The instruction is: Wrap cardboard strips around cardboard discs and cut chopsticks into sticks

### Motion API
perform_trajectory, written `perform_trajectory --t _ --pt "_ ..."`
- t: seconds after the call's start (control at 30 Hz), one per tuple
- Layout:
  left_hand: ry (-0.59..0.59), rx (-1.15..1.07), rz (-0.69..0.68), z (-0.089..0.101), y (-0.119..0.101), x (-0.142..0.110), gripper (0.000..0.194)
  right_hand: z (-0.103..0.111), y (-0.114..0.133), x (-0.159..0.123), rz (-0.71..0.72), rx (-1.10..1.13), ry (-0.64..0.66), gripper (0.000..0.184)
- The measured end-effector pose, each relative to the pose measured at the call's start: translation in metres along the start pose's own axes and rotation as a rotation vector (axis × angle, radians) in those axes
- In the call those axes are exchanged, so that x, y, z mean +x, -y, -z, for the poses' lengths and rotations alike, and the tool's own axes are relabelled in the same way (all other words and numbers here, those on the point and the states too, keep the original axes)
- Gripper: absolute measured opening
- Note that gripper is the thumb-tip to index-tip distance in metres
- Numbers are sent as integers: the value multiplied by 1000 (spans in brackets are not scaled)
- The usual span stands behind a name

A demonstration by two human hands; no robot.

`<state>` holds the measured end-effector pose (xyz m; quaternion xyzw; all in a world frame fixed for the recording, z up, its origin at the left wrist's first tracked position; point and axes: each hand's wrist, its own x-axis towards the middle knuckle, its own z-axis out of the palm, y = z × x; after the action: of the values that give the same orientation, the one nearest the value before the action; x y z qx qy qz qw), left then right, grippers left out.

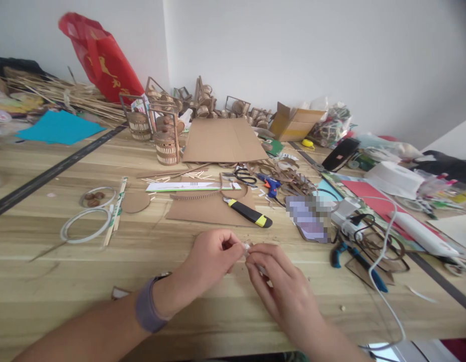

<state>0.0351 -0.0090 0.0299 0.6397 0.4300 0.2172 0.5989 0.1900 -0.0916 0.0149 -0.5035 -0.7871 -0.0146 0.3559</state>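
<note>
Over the front middle of the table, my left hand (213, 254) and my right hand (281, 281) meet at the fingertips. Both pinch a small whitish piece (247, 247), mostly covered by fingers, so its kind is unclear. Just beyond them a black and yellow utility knife (250, 212) lies on a cardboard sheet (202, 208). Behind it are a corrugated cardboard strip (195, 195), black-handled scissors (244, 176) and a blue glue gun (269, 185). A round cardboard piece (135, 202) lies to the left.
White coiled rings (85, 226) and wrapped sticks (117, 211) lie left. Small slatted buckets (167, 148) stand behind, beside a large cardboard sheet (225, 141). To the right are a blurred-out flat object (308, 218), blue-handled pliers (363, 264) and a white cable (383, 261).
</note>
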Motion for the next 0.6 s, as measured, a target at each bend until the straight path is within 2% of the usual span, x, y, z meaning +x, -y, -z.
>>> perform_trajectory --t 0.3,0.37,0.5,0.6 --pt "-12 23 -66 -2 4 -2 19 2 8 -3 -60 75 2 16" --pt "-42 100 -143 -3 9 -2 21 4 9 -1 -119 111 -6 15" --pt "-183 332 -409 -4 19 -2 21 8 11 2 -235 169 -26 13" --pt "-210 376 -448 -5 22 -3 20 7 10 2 -257 177 -39 12"
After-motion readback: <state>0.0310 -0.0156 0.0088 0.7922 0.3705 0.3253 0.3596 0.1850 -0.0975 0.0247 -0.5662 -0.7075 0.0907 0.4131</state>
